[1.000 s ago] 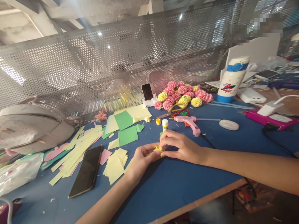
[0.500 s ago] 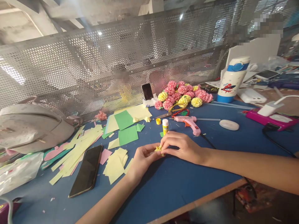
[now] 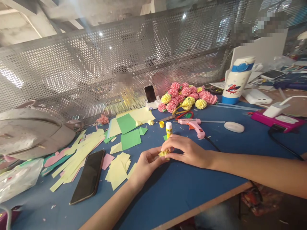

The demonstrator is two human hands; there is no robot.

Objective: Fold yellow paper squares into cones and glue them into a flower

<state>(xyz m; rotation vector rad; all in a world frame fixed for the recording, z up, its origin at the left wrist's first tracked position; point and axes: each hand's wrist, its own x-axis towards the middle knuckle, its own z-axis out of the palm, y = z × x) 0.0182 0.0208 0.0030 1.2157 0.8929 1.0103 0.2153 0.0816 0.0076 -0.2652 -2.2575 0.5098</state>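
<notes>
A small folded yellow paper piece [image 3: 163,153] is pinched between both my hands above the blue table [image 3: 182,188]. My left hand [image 3: 146,164] grips it from the left with thumb and fingers closed. From the right, my right hand [image 3: 185,150] has its fingers curled over the piece. Just behind them stands an uncapped glue stick [image 3: 169,129] with its yellow cap [image 3: 162,124] beside it. Most of the paper piece is hidden by my fingers.
A black phone [image 3: 88,176] lies at left among yellow paper scraps [image 3: 118,167] and green sheets [image 3: 130,139]. Behind are a pink glue gun [image 3: 193,124], scissors [image 3: 177,115], pink and yellow paper flowers [image 3: 185,95], a white bottle [image 3: 236,80] and a perforated metal screen [image 3: 107,64].
My hands shifted slightly left and keep working the yellow paper piece; my right fingers have closed lower over it. Nothing else on the table has moved.
</notes>
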